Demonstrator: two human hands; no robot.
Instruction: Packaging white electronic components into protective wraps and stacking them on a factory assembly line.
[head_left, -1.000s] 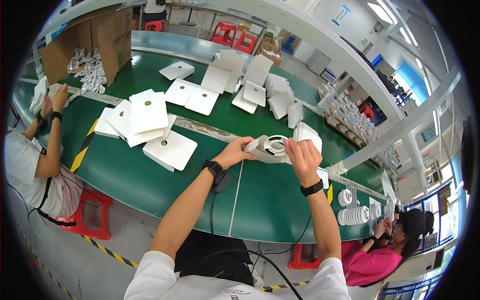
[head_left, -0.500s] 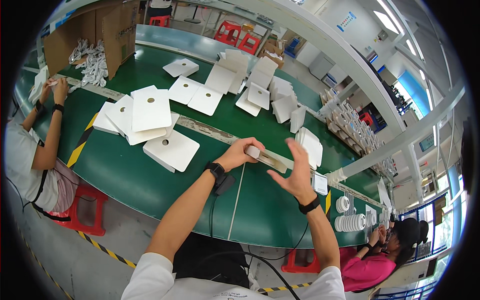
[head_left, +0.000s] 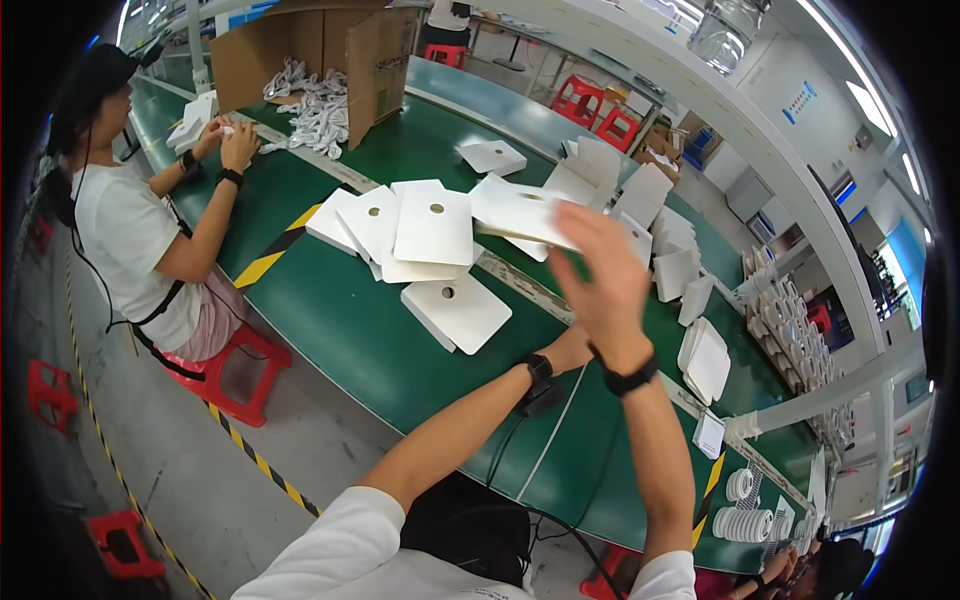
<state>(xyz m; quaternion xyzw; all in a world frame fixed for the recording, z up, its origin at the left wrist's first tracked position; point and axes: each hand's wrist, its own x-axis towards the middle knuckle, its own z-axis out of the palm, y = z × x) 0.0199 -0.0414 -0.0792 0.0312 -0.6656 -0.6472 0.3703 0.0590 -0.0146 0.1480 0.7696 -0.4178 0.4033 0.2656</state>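
My right hand (head_left: 608, 275), blurred by motion, reaches over the bench with its fingers around the right end of a flat white box (head_left: 515, 208) that has a round hole in its top. This box is above other white boxes. My left hand (head_left: 568, 350) is lower, near the bench seam, its fingers hidden behind my right wrist. A single white box (head_left: 460, 312) with a hole lies left of it. Beyond that is an overlapping pile of similar white boxes (head_left: 433, 225).
A cardboard carton (head_left: 375, 80) holds bundled white cables (head_left: 318, 110). A co-worker (head_left: 140, 210) sits at left, another person (head_left: 840, 570) at lower right. Open white boxes (head_left: 590, 170) stand far back. Stacked white boxes (head_left: 705, 360) and round white coils (head_left: 745, 524) are at right.
My view has swung left. The white box, earlier in my left hand with my right hand spread beside it, is now at my right hand farther up the bench. My left hand has dropped behind my right wrist.
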